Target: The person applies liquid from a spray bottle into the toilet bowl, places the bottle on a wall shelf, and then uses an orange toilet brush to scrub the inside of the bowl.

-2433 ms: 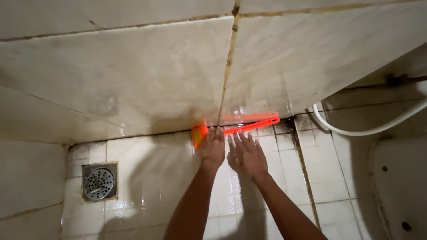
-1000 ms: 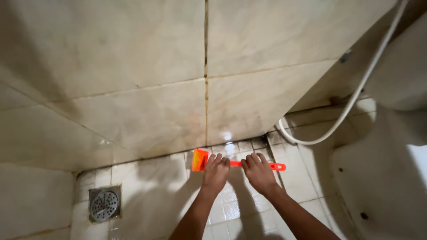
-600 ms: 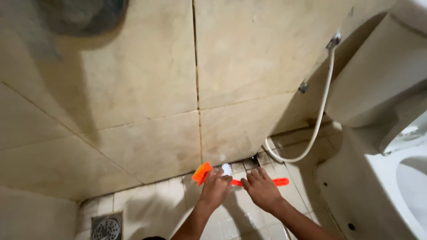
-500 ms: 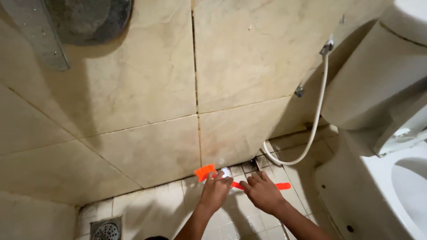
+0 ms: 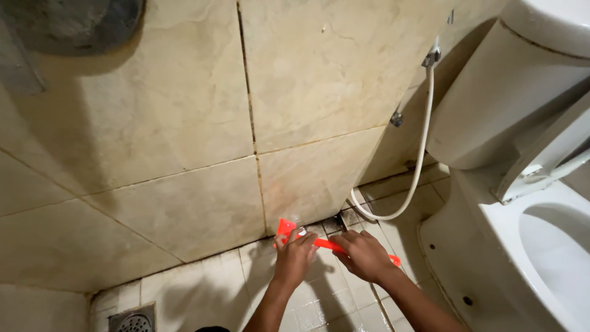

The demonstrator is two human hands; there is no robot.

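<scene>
Two bare hands press an orange long-handled brush (image 5: pixel 326 243) against the floor tiles (image 5: pixel 215 276) at the lower centre of the frame, right where the floor meets the beige wall tiles (image 5: pixel 184 123). The left hand (image 5: pixel 295 258) is curled over the brush's head end, fingers closed on it, likely to bear down on the grout line. The right hand (image 5: pixel 364 255) lies cupped over the handle, steadying it; how tightly it grips cannot be told. A white spray hose (image 5: pixel 418 166) hangs at centre right beside the white toilet (image 5: pixel 528 184). A floor drain (image 5: pixel 132 320) sits at lower left.
</scene>
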